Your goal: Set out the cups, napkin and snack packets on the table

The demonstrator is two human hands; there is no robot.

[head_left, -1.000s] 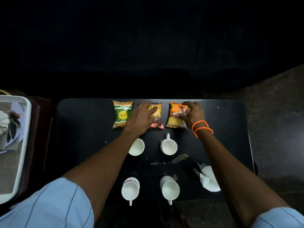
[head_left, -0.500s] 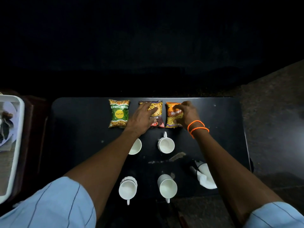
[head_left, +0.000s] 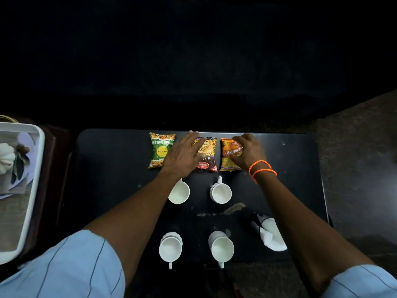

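Three snack packets lie in a row along the far edge of the black table (head_left: 111, 168): a green packet (head_left: 161, 150), a dark red and yellow packet (head_left: 208, 151) and an orange packet (head_left: 228, 155). My left hand (head_left: 182, 155) lies flat on the left part of the middle packet, fingers stretched out. My right hand (head_left: 249, 152) has its fingers curled on the orange packet's right side. Several white cups stand behind my hands: two near the packets (head_left: 179, 192) (head_left: 221, 192) and two at the near edge (head_left: 170, 249) (head_left: 222, 248). A white napkin (head_left: 271, 236) sits at the near right.
A white tray (head_left: 36, 190) stands off the table's left end, holding a white object and paper. A pale smear (head_left: 235, 207) marks the table's middle. Stone floor (head_left: 354, 168) shows to the right; beyond the far edge all is dark.
My left fingers have stretched farther toward the table's far edge over the middle packet. My right hand has shifted a little to the right on the orange packet. The packets stay in their row.
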